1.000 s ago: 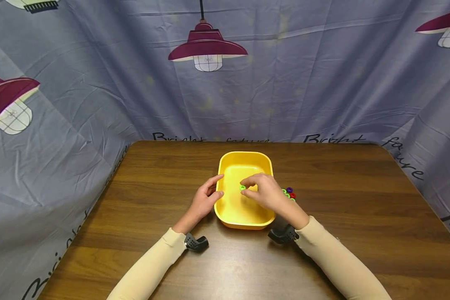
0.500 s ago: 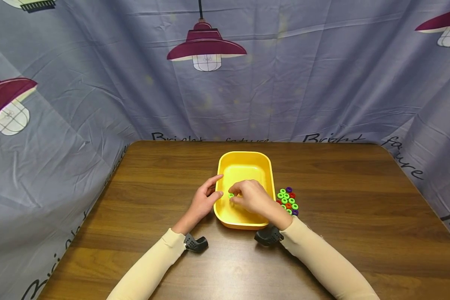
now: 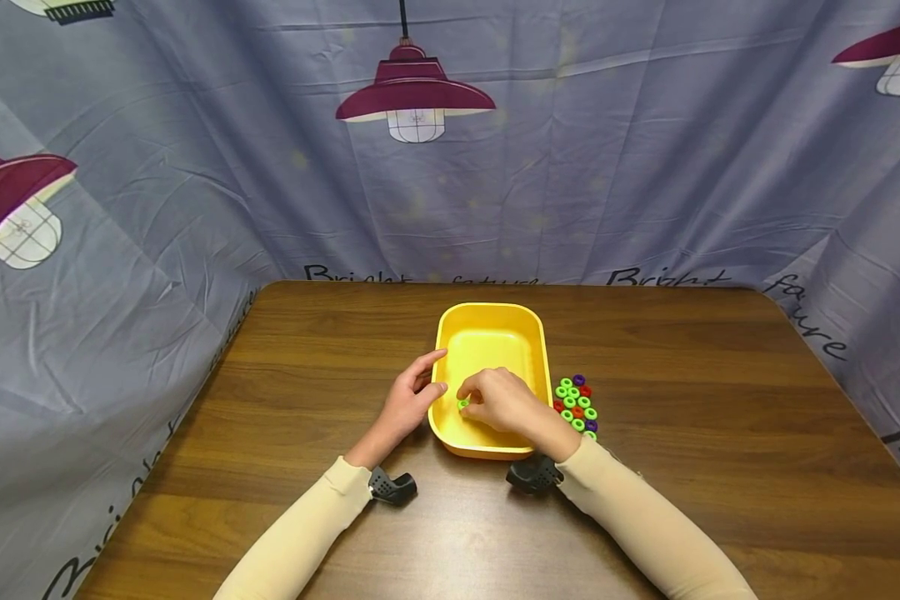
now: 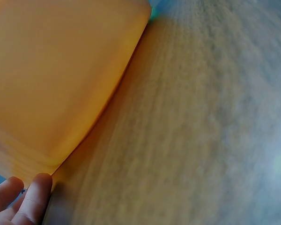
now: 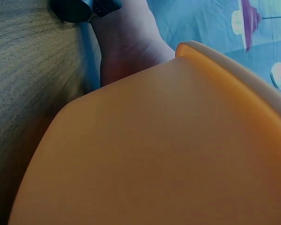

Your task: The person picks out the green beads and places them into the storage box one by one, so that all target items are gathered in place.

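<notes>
A yellow plastic tub (image 3: 493, 310) stands on the table in the head view. My left hand (image 3: 407, 398) lies at its left rim, fingers fairly straight and thumb apart, fingertips right at the edge. In the left wrist view, its thumb (image 4: 38, 194) shows beside the tub's outer wall (image 4: 65, 79). Inside the tub, my right hand (image 3: 501, 402) pinches a small green ring (image 3: 462, 404) between thumb and index finger, low over the floor. In the right wrist view, the tub's wall (image 5: 145, 150) hides the right hand, and the left wrist (image 5: 129, 42) appears behind it.
Several small green, red and purple rings (image 3: 578, 412) lie on the wooden table (image 3: 690, 400) against the tub's right side. Black wrist cameras sit under both cuffs. A grey-blue curtain (image 3: 570, 183) printed with lamps hangs behind the table.
My right hand has moved left and nearer to the body inside the tub, with the green ring between its fingertips. More loose rings show on the right. The left hand has stayed put.
</notes>
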`<state>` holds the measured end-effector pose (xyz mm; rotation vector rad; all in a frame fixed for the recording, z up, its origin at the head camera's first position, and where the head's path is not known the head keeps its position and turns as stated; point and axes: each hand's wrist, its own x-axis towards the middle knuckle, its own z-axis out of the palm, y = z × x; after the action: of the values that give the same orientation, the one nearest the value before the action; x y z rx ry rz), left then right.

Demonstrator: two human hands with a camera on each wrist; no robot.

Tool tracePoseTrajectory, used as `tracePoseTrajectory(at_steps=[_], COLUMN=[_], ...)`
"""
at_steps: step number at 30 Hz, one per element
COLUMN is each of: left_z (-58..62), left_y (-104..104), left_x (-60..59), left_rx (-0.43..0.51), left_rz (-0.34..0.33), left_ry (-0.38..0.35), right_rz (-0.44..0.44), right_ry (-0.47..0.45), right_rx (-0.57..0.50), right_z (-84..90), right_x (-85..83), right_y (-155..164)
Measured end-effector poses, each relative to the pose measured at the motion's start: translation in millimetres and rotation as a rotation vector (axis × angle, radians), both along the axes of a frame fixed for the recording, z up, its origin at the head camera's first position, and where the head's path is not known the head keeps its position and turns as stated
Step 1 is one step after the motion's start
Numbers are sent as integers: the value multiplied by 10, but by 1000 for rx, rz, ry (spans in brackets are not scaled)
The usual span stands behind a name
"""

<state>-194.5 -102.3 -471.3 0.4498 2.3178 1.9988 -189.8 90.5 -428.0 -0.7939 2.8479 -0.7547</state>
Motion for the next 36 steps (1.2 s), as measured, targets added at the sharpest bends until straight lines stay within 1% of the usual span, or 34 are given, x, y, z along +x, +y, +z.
tracePoseTrajectory(at_steps=[5, 11, 19, 23, 30, 36], left_z=[-2, -1, -11, 4, 12, 6], left_y=[-5, -7, -7, -5, 0, 0], left_x=[7, 5, -6, -3, -2, -6], left_rx=[-5, -12, -12, -12, -13, -21], left_rz=[9, 8, 6, 8, 4, 4], left_ry=[4, 0, 16, 4, -8, -18], right_rz=[7, 18, 115, 148, 159, 147], right_ry=[-41, -51, -47, -58, -70, -79], right_rx=[31, 29, -18, -32, -27, -27], right_z=[-12, -5, -16, -8, -5, -8], right_x=[-7, -2, -13, -17, -26, -16], right_y=[-6, -2, 6, 6, 11, 20])
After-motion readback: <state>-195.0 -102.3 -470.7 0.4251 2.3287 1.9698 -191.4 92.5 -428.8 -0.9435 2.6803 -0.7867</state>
